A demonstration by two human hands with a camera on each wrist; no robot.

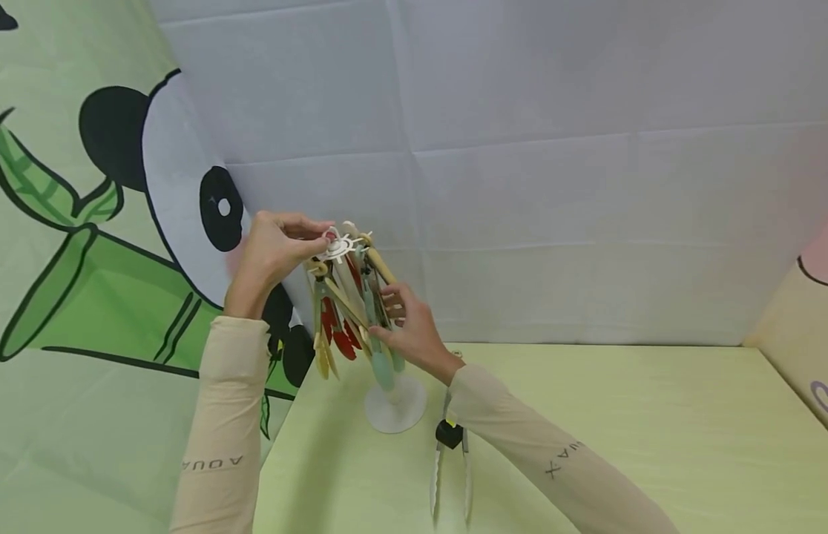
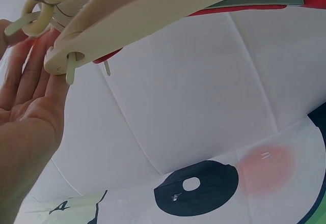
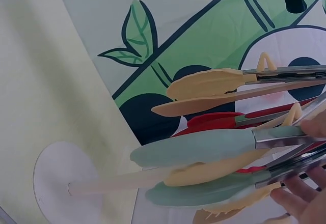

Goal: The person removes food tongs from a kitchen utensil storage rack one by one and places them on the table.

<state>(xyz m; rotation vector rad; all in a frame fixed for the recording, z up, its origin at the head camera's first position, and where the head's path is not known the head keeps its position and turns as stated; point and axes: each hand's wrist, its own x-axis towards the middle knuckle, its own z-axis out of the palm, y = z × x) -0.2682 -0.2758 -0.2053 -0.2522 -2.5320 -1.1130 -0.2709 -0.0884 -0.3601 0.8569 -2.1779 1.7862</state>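
A white utensil rack [image 1: 337, 249] has a hooked top, a post and a round base [image 1: 380, 417]. My left hand [image 1: 270, 248] pinches the rack's top with thumb and fingers; part of that grip is hidden. Lower on the right side, my right hand [image 1: 417, 334] holds light-green tongs [image 3: 193, 147] by their metal arms, with the thumb on one side and fingers on the other. Around them hang red-tipped utensils [image 3: 214, 121], yellow tongs [image 3: 204, 84] and a tan spatula or spoon [image 3: 178, 106]. In the left wrist view, a cream handle [image 2: 122, 33] hangs from a hook near my fingers.
Metal tongs with a black piece [image 1: 449, 434] lie on the pale yellow table [image 1: 621, 415], just right of the rack's base. A white cloth wall [image 1: 521, 222] stands behind, and a panda-printed cloth [image 1: 120, 297] is at the left.
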